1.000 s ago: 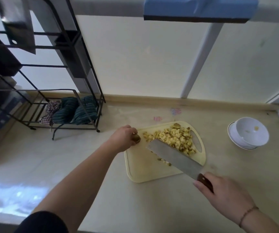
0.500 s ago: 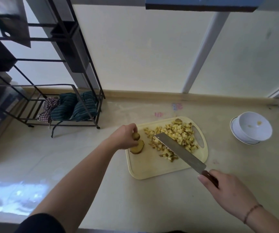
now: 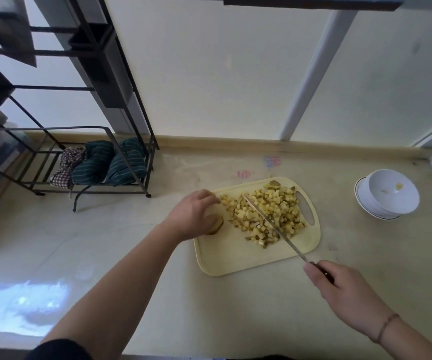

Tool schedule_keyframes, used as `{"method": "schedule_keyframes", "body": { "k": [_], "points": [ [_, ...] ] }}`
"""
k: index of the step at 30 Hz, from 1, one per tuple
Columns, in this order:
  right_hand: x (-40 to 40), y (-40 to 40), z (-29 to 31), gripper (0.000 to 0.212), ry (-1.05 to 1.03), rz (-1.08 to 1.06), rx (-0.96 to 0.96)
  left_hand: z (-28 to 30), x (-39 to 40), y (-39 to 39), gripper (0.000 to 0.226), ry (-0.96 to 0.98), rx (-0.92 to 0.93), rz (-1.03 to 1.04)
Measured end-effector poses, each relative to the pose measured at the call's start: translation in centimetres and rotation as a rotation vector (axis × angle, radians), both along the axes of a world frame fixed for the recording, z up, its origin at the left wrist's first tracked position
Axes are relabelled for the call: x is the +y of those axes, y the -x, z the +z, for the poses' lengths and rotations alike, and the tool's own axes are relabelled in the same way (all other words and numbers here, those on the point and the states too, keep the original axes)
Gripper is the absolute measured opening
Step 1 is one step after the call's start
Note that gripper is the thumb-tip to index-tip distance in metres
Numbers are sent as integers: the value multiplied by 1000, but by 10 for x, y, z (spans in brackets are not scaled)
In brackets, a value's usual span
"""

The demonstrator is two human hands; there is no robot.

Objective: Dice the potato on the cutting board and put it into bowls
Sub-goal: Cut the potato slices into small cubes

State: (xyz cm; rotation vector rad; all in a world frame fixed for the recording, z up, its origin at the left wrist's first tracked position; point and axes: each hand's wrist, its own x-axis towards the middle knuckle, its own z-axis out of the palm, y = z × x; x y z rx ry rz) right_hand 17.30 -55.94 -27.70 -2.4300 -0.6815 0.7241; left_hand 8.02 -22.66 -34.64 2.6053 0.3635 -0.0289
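while the right hand grips the knife handle nearest, blade edge-on over the diced potato on the cutting board, the left hand curls over a potato piece; white bowls sit farther right.

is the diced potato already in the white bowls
No, the diced potato lies heaped on the cutting board, while the white bowls hold only a few small scraps.
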Motion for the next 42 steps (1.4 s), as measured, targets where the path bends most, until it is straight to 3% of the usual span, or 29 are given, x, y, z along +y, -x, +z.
{"method": "schedule_keyframes", "body": {
  "k": [4,7,10,14,23,30,33,36,40,42],
  "points": [
    [13,9,6,59,-83,-147,412,-11,-23,11,43,21,107,7],
    [23,14,5,53,-139,-205,734,-4,-47,14,38,42,177,233],
    [29,19,-2,50,-171,-237,935,0,-77,25,48,68,269,447],
    [34,12,-15,53,-140,-211,1061,-2,-109,44,51,142,242,543],
    [30,-34,-34,54,-23,39,969,-7,-146,44,61,169,160,724],
    [25,-35,-38,56,12,355,544,-37,-170,37,62,40,-62,786],
    [29,-40,-34,55,12,371,524,-44,-165,40,54,-145,-234,678],
    [31,-35,-29,54,2,426,458,-49,-162,39,23,-220,-420,473],
    [31,-28,-28,41,22,451,397,-55,-158,42,11,-149,-423,373],
    [30,-29,-30,51,20,451,402,-57,-158,43,13,-130,-408,371]
  ]
}}
